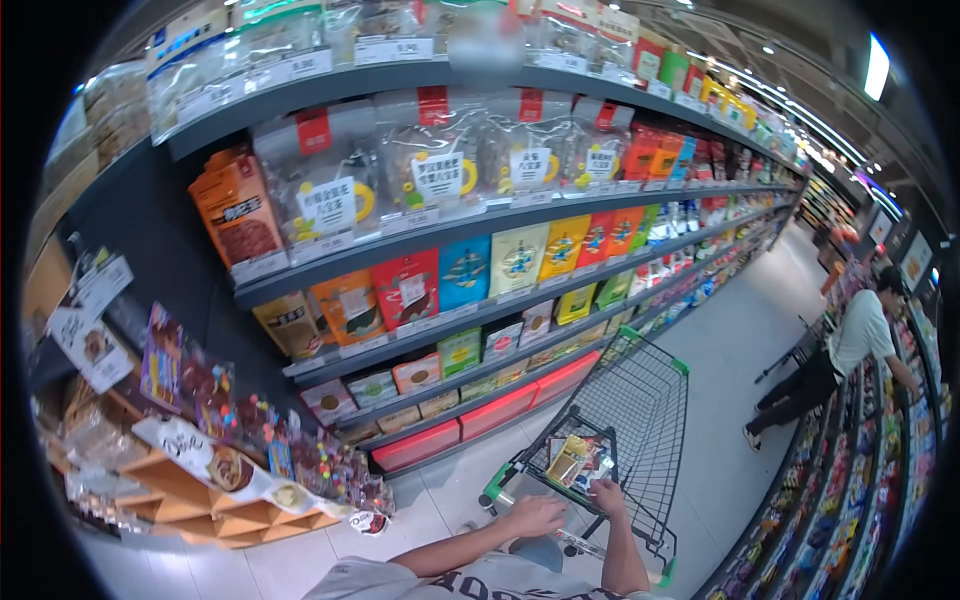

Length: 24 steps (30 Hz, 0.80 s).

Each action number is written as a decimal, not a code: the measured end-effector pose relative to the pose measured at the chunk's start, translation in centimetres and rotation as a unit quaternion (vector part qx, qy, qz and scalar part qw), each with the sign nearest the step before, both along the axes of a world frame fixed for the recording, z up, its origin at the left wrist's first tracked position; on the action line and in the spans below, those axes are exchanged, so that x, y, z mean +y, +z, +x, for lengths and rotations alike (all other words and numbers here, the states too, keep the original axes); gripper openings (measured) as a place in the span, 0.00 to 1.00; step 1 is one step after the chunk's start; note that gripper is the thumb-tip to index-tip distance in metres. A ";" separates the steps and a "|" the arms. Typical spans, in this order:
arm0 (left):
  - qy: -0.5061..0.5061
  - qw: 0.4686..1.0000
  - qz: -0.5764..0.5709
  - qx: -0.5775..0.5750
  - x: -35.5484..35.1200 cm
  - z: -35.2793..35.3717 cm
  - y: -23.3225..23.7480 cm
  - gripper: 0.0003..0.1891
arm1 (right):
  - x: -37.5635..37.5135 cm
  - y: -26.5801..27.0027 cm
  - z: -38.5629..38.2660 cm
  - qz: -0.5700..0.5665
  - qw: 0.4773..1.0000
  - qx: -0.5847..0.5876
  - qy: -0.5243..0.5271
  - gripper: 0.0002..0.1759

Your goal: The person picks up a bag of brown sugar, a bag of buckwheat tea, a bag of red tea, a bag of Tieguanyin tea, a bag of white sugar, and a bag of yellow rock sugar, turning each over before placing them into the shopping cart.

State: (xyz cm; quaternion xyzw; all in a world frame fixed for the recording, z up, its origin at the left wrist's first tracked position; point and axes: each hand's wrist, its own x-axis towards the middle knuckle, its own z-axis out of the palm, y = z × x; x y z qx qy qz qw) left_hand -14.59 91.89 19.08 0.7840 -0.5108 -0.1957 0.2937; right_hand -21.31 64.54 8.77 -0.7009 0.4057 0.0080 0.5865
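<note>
My left hand (pixel 537 516) is at the near side of a shopping cart (pixel 640 425), over the line of its handle, with its fingers stretched toward the right; I see nothing in it. Just beyond, my right hand (pixel 606 497) is closed, fingertips bent at the edge of the cart's upper seat section. What it pinches, if anything, is too small to tell. Inside that section lie a yellow package (pixel 568 460) and a white-and-blue package (pixel 602 464), the latter right by my right fingertips. The cart is dark wire with green corners.
Ahead stands a long shelf (pixel 430 215) of bagged teas and coloured pouches. A wooden display (pixel 200 500) with sweets is at left. On the right, a person (pixel 855 345) reaches into low snack racks (pixel 850 490). The tiled aisle (pixel 740 330) runs away beyond the cart.
</note>
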 end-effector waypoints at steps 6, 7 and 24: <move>0.010 1.000 0.025 0.006 0.3 1.2 -0.2 0.22 | 1.5 0.8 0.8 0.058 0.992 -0.012 -0.111 0.18; 0.013 0.999 0.033 0.010 0.6 2.2 0.9 0.22 | 2.0 1.1 1.4 0.041 0.994 0.004 -0.103 0.16; 0.050 0.999 0.006 -0.012 2.4 5.7 1.1 0.21 | 5.0 2.7 4.2 0.032 0.996 -0.013 -0.079 0.16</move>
